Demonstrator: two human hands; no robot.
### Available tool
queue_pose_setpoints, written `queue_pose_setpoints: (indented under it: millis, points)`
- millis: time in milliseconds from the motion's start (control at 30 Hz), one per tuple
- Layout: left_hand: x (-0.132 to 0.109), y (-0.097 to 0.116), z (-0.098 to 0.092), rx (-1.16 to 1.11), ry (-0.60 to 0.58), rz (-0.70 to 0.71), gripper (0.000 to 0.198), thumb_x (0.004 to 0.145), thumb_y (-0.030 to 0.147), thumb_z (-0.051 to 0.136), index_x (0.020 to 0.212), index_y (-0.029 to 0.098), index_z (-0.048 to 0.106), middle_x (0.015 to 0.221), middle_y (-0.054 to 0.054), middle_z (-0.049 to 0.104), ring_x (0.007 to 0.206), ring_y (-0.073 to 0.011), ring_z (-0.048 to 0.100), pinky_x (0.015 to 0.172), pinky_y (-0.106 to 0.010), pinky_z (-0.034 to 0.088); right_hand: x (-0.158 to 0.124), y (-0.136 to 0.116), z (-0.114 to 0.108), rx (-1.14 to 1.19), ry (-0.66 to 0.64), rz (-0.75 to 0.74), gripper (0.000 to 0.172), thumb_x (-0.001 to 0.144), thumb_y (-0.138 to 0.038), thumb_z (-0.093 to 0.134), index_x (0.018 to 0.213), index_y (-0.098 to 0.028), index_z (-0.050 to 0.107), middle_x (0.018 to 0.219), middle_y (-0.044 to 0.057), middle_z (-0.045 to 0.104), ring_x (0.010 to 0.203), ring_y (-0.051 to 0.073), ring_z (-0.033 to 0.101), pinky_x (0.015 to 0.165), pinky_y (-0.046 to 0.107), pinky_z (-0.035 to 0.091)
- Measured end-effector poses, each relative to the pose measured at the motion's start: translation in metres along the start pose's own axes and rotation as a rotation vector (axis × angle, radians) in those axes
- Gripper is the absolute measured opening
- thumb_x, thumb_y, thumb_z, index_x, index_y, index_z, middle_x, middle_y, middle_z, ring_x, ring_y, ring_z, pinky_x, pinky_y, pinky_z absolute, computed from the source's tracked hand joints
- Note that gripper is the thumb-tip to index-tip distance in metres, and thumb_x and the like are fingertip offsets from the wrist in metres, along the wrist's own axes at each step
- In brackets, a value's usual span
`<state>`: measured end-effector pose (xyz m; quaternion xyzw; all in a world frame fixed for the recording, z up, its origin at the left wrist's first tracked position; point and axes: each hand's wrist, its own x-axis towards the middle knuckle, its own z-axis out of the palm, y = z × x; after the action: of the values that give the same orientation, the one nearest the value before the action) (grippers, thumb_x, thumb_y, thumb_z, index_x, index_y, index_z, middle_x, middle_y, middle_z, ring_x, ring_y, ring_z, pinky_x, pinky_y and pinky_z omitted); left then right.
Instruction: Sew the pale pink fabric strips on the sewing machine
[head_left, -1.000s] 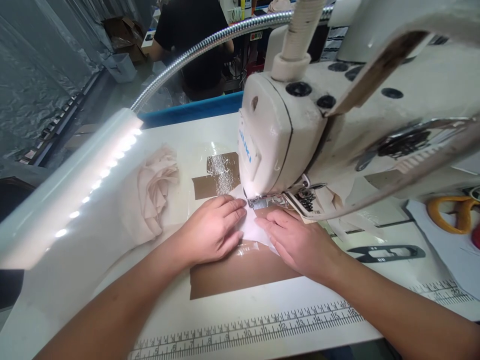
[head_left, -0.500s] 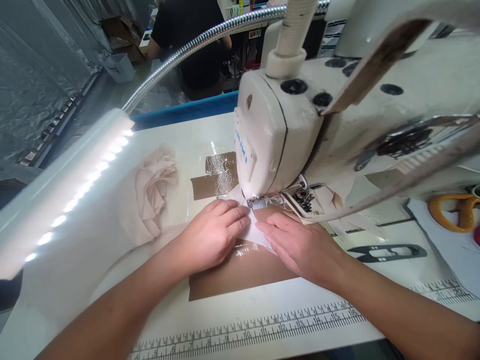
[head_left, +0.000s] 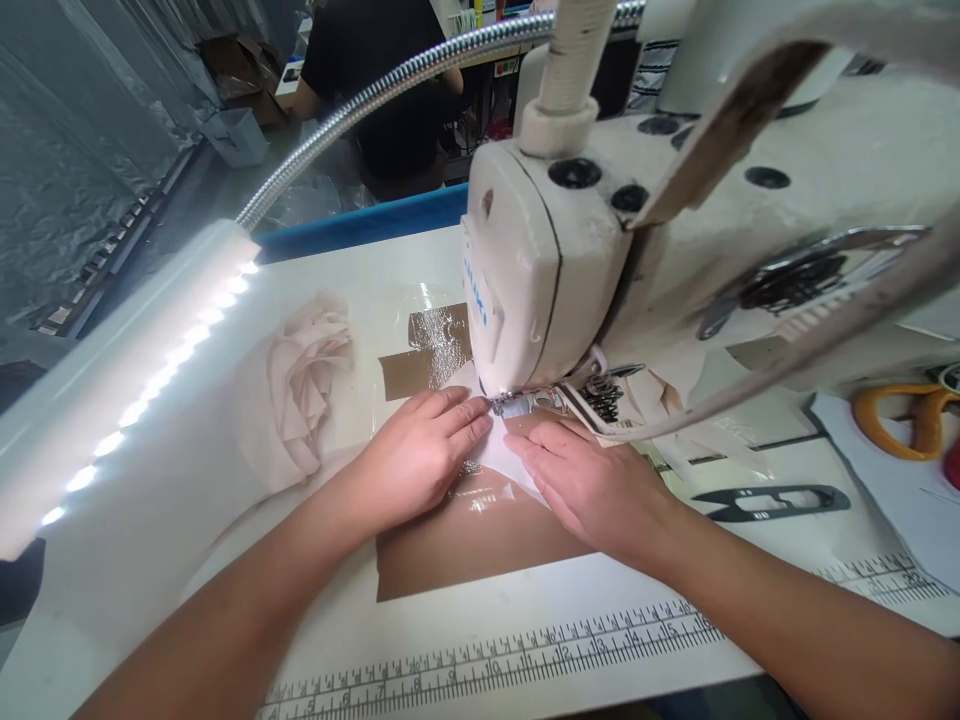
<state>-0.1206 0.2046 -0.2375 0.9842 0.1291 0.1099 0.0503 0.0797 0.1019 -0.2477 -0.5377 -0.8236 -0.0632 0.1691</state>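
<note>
Under the presser foot of a white sewing machine lies a small piece of white fabric. My left hand rests flat on its left side, fingertips close to the foot. From the right, my right hand presses down with its fingers stretched out on the fabric's other edge. Neither hand is closed round anything. Glossy brown tape covers the table beneath both hands. The needle point is too small to make out, and part of the fabric is hidden by my fingers.
A lit lamp slants across the left, near crumpled beige fabric. Thread snips and orange-handled scissors lie at right. A printed ruler runs along the front edge. A person in black sits beyond.
Both hands stay on the fabric by the presser foot, with my left hand shifted slightly left and away from me. The whole view has moved a little.
</note>
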Motion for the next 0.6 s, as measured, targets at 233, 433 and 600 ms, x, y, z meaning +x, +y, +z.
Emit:
queue_pose_setpoints:
  millis: [233, 433, 600]
  points:
    - [-0.0016, 0.0044, 0.0007, -0.049, 0.022, 0.033, 0.025, 0.095, 0.016, 0.043, 0.113, 0.015, 0.061, 0.112, -0.011, 0.063, 0.111, -0.0235, 0.053, 0.093, -0.040, 0.047, -0.0050, 0.0036, -0.0048, 0.064, -0.042, 0.006, 0.028, 0.086, -0.010, 0.043, 0.096, -0.017, 0.069, 0.072, 0.002, 0.060, 0.062, 0.012, 0.049, 0.053, 0.026, 0.031]
    - [-0.0043, 0.0048, 0.0021, -0.053, 0.021, 0.036, 0.021, 0.095, 0.014, 0.043, 0.106, 0.013, 0.061, 0.118, -0.010, 0.061, 0.110, -0.0217, 0.051, 0.095, -0.036, 0.046, -0.0060, 0.0059, -0.0025, 0.074, -0.010, -0.015, 0.027, 0.087, -0.013, 0.043, 0.090, -0.017, 0.069, 0.066, 0.001, 0.057, 0.059, 0.012, 0.048, 0.052, 0.026, 0.029]
    - [-0.0020, 0.0057, -0.0002, -0.019, 0.005, 0.058, 0.024, 0.095, 0.013, 0.042, 0.110, 0.014, 0.060, 0.116, -0.009, 0.062, 0.106, -0.0218, 0.053, 0.093, -0.038, 0.046, -0.0046, 0.0042, -0.0035, 0.060, -0.038, -0.016, 0.027, 0.085, -0.010, 0.044, 0.095, -0.018, 0.068, 0.067, 0.000, 0.056, 0.060, 0.012, 0.047, 0.052, 0.026, 0.028]
